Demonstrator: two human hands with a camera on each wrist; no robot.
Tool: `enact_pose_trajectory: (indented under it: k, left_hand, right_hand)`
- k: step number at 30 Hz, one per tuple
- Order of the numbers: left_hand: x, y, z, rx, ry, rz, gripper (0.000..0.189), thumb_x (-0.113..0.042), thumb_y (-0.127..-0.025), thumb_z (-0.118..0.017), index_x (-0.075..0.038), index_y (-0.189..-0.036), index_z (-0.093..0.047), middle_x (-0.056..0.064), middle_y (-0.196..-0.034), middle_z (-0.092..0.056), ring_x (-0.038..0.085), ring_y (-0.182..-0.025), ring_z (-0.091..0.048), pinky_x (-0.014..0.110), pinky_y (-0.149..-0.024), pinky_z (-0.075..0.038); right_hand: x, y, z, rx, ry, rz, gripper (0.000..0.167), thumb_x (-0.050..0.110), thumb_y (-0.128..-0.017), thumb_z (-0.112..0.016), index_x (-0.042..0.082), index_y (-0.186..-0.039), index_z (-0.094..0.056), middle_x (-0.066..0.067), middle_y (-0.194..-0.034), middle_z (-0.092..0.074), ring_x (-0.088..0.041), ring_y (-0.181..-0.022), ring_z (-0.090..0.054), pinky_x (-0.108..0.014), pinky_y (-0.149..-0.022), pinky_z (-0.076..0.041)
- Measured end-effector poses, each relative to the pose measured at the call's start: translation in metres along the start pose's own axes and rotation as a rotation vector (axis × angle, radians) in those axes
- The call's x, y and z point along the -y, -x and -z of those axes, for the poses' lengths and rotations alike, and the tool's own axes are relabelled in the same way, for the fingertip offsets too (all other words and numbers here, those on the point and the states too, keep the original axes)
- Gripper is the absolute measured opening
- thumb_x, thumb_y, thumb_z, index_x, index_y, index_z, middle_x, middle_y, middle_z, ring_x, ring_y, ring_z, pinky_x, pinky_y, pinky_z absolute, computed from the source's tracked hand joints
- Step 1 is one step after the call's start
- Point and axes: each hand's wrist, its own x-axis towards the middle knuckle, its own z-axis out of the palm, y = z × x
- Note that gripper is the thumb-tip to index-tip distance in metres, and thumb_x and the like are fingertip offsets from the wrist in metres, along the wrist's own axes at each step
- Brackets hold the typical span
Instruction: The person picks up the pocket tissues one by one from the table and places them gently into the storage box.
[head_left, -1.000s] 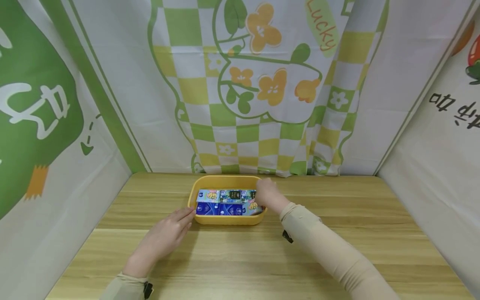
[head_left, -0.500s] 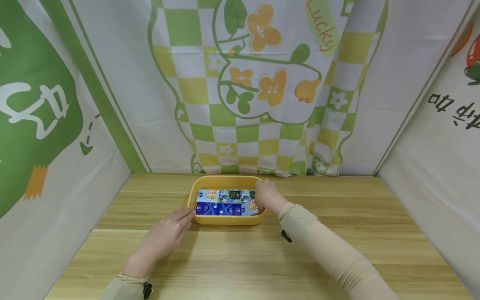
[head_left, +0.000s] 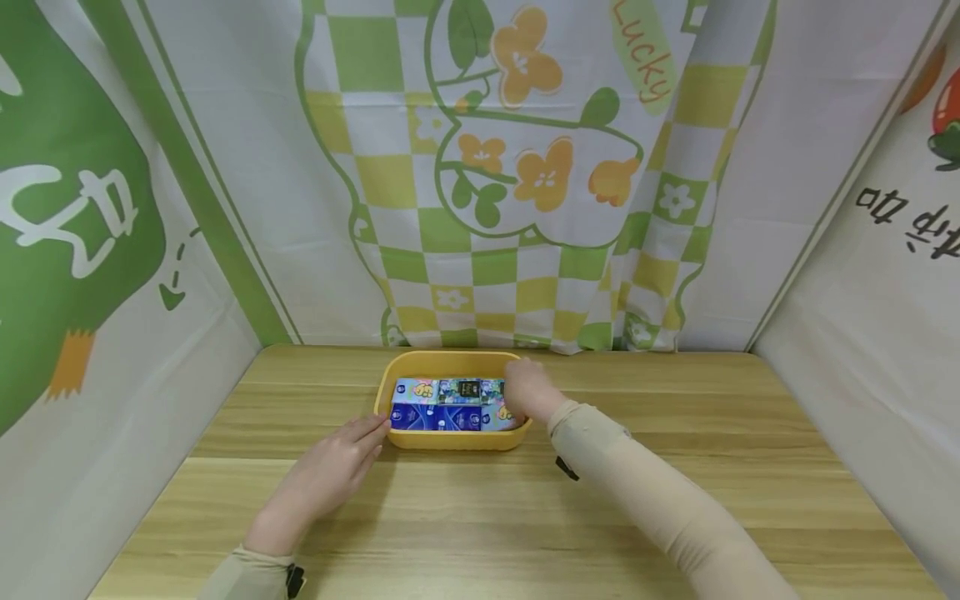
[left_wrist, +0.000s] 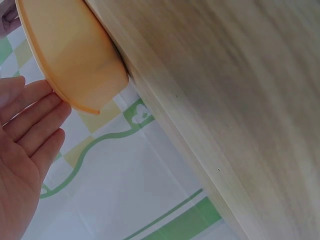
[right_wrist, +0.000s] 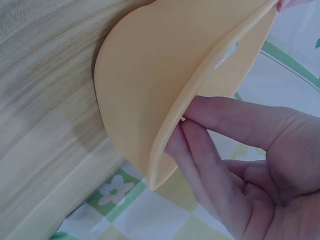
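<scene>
A yellow plastic bin [head_left: 457,440] stands near the table's back edge, holding two rows of small printed packs that look like pocket tissues. Blue packs [head_left: 457,418] lie in front, with a pale yellow-patterned pack [head_left: 495,417] at their right end. Flowered packs [head_left: 459,391] make up the back row. My left hand [head_left: 341,462] touches the bin's left rim with straight fingertips, seen in the left wrist view against the bin's outer wall [left_wrist: 75,55]. Over the right rim, my right hand [head_left: 534,390] reaches in, thumb and fingers drawn together [right_wrist: 240,165]; their tips are hidden, so I cannot tell what they hold.
The bin rests on a wood-grain table [head_left: 480,517]. A green and yellow checked cloth [head_left: 517,275] hangs directly behind it, and printed cloth walls [head_left: 862,333] border both sides. Both forearms wear pale sleeves with small black clips at the cuffs.
My right hand has moved slightly left at the bin's right end. The packs have shifted a little left and sit more evenly in their rows. My left hand has stayed in place.
</scene>
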Motion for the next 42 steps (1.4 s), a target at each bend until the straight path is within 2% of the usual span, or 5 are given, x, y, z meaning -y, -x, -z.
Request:
enact_pose_trajectory:
  k: [7,16,23,32,42]
  left_hand:
    - [0.001,0.0,-0.001,0.001,-0.001,-0.003,0.036,-0.012,-0.091,-0.062,0.001,-0.124,-0.06,0.019,-0.13,-0.058,0.036,-0.117,-0.057,0.05,-0.099,-0.049]
    - [0.001,0.0,-0.001,-0.018,-0.005,-0.017,0.037,-0.011,-0.089,-0.064,0.001,-0.123,-0.061,0.018,-0.128,-0.059,0.035,-0.116,-0.058,0.05,-0.099,-0.049]
    - [0.002,0.0,0.0,0.01,0.003,0.0,0.037,-0.014,-0.091,-0.061,0.0,-0.125,-0.059,0.017,-0.131,-0.058,0.035,-0.118,-0.057,0.049,-0.101,-0.047]
    - [0.002,0.0,-0.001,-0.017,-0.004,-0.028,0.037,-0.012,-0.089,-0.062,0.001,-0.124,-0.06,0.018,-0.129,-0.059,0.035,-0.116,-0.058,0.049,-0.1,-0.048]
    - [0.002,0.0,-0.001,0.012,-0.004,-0.009,0.037,-0.013,-0.091,-0.062,0.001,-0.125,-0.059,0.018,-0.13,-0.058,0.035,-0.118,-0.057,0.05,-0.102,-0.046]
  right_hand:
    - [0.003,-0.003,0.002,0.041,0.028,0.009,0.016,-0.003,-0.07,-0.074,0.009,-0.07,-0.063,-0.013,-0.101,-0.066,-0.019,-0.078,-0.059,-0.026,-0.051,-0.053]
    - [0.007,-0.008,0.011,0.159,0.287,0.134,0.013,0.005,-0.073,-0.076,0.011,-0.063,-0.07,-0.007,-0.119,-0.066,-0.028,-0.122,-0.053,-0.038,-0.111,-0.04]
    - [0.008,-0.013,0.012,0.208,0.442,0.199,0.018,0.012,-0.073,-0.078,0.014,-0.059,-0.069,0.0,-0.1,-0.071,-0.02,-0.109,-0.061,-0.035,-0.108,-0.044]
    - [0.009,-0.013,0.012,0.223,0.436,0.168,0.008,0.019,-0.075,-0.08,0.013,-0.076,-0.076,-0.003,-0.118,-0.067,-0.022,-0.118,-0.057,-0.035,-0.114,-0.037]
    - [0.012,-0.01,0.01,0.18,0.449,0.21,0.002,0.012,-0.075,-0.079,0.014,-0.076,-0.077,-0.001,-0.106,-0.07,-0.021,-0.11,-0.061,-0.04,-0.11,-0.042]
